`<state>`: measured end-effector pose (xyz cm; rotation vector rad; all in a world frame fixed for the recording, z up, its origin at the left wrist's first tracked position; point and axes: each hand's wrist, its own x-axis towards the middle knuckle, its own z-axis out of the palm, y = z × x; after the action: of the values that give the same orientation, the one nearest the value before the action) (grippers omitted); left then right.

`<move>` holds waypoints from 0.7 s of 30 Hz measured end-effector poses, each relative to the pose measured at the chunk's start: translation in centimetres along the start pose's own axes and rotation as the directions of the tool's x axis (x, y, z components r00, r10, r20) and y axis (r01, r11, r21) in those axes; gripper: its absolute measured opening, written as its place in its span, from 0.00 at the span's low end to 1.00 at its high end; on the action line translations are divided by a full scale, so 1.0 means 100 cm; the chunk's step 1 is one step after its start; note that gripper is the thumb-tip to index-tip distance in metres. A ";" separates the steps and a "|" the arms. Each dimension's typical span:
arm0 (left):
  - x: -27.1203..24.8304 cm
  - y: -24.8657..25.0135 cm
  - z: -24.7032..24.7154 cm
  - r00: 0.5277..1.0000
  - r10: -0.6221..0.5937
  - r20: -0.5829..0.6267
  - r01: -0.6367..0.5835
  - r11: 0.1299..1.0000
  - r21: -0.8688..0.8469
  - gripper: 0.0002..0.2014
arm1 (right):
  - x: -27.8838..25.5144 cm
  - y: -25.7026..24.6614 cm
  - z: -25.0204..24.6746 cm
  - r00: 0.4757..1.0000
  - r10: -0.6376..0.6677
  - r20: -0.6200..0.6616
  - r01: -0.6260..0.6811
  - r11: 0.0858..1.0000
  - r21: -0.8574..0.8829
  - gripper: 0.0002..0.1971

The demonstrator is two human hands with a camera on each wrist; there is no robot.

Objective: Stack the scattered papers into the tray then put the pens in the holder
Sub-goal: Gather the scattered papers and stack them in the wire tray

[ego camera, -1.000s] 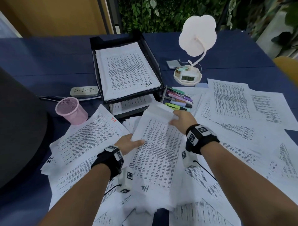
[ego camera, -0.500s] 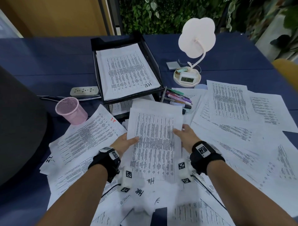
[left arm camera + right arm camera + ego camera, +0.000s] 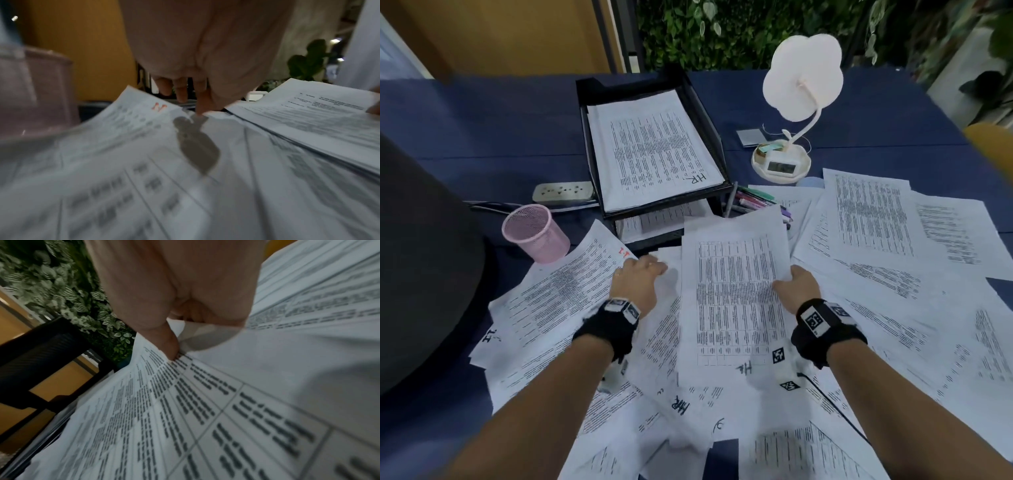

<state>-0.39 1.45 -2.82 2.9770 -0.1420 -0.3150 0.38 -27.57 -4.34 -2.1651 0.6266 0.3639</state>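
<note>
Printed papers lie scattered over the blue table. My right hand (image 3: 786,279) pinches the right edge of a paper stack (image 3: 732,291), held just above the loose sheets. In the right wrist view the thumb (image 3: 169,347) presses on top of the stack (image 3: 185,402), with the fingers hidden under it. My left hand (image 3: 654,269) is off the stack and to its left. Its straight fingertips (image 3: 200,110) touch a loose sheet (image 3: 144,129) marked in red. The black two-tier tray (image 3: 671,207) behind holds a neat pile. Pens (image 3: 753,202) lie to the tray's right, and the pink mesh holder (image 3: 534,233) stands at the left.
A white desk lamp (image 3: 803,75) with a clock base (image 3: 779,166) stands behind the pens. A power strip (image 3: 563,192) lies left of the tray. A dark rounded chair back (image 3: 417,267) fills the left edge. More sheets (image 3: 876,219) cover the right side.
My left hand has let go of the stack's left edge and moved left onto the loose sheets. The right hand still holds the stack, now a little further right.
</note>
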 end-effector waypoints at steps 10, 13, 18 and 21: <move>0.032 -0.018 -0.045 0.932 -0.054 0.359 -0.114 0.895 0.432 0.10 | 0.010 0.010 -0.004 0.994 0.019 0.104 -0.007 0.993 -0.119 0.29; 0.036 -0.012 -0.064 0.960 0.034 0.279 -0.098 0.971 0.219 0.07 | 0.011 0.011 -0.005 0.994 0.012 0.108 0.002 0.992 -0.127 0.29; 0.031 0.033 -0.116 0.930 0.215 0.299 -0.175 0.973 -0.153 0.03 | 0.009 0.011 -0.006 0.992 0.010 0.126 0.006 0.992 -0.125 0.30; 0.031 0.060 -0.129 0.906 0.318 0.278 -0.255 0.936 -0.241 0.05 | 0.010 0.013 -0.006 0.989 0.008 0.144 0.005 0.996 -0.087 0.30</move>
<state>4.97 -3.13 9.95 2.6354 -0.5459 -0.7148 0.52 -29.09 -5.25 -2.1971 0.5393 0.5527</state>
